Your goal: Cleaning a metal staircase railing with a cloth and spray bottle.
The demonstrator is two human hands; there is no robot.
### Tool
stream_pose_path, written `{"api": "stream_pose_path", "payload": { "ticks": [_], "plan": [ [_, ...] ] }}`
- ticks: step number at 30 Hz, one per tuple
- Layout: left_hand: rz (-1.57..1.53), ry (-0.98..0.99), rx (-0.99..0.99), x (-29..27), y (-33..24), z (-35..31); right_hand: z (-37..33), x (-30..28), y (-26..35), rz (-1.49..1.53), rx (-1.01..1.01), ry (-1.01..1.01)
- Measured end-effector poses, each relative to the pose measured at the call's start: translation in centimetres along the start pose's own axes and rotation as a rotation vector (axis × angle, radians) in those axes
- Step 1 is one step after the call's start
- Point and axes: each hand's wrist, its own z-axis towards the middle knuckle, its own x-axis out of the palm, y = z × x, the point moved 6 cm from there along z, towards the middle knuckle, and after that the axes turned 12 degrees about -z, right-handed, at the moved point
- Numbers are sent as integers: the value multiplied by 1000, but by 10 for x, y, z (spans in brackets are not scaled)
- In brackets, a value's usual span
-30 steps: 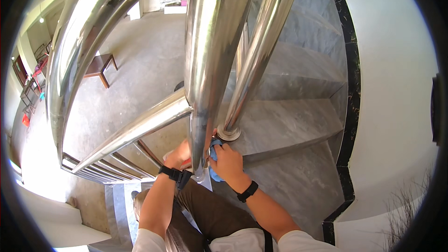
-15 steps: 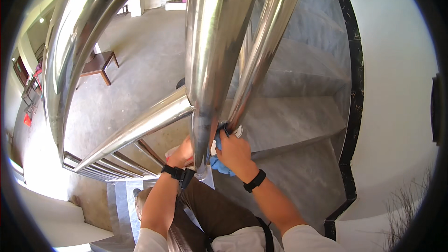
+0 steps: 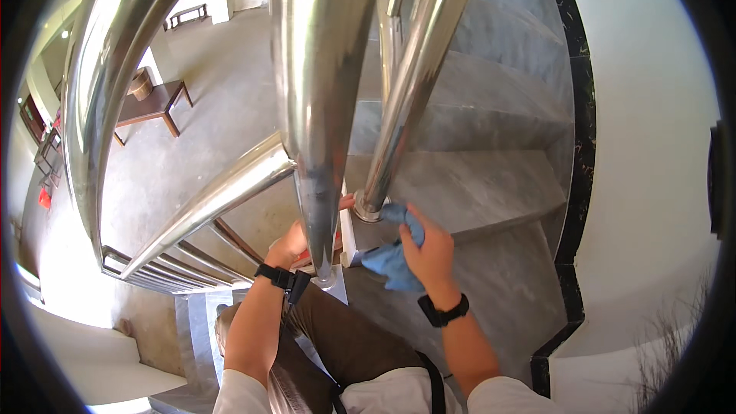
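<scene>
Fingers (image 3: 419,221) clamped on the blue cloth (image 3: 395,265), my right hand (image 3: 432,257) has moved rightward, lower centre, uncovering the post base (image 3: 368,215).

Two hands (image 3: 432,257), two white sleeves (image 3: 245,395), two black wristbands (image 3: 443,311) and one blue cloth (image 3: 399,261) are counted. One thick steel post (image 3: 322,69) is counted at the front; beyond it, one basket (image 3: 141,84) is counted on one brown bench (image 3: 159,101).

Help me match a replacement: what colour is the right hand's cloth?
The cloth is blue; the head view shows it best.
</scene>
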Motion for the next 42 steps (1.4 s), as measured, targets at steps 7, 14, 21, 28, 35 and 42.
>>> {"api": "stream_pose_path", "payload": {
  "ticks": [7,14,21,28,35,42],
  "plan": [
    [-127,115,-36,6,-3,1,7,49,26,-239,-32,273],
    [-205,93,-50,8,-3,-1,-31,38,60,-126,-234,445],
    [-139,81,-56,9,-13,-3,-14,5,26,130,-33,-84],
    [25,86,-24,5,-4,2,-8,44,36,-243,12,233],
    [83,116,-28,6,-10,2,-27,20,48,119,-5,164],
    [-3,49,-27,5,-2,4,9,-8,-11,207,183,-147]
  ]
}}
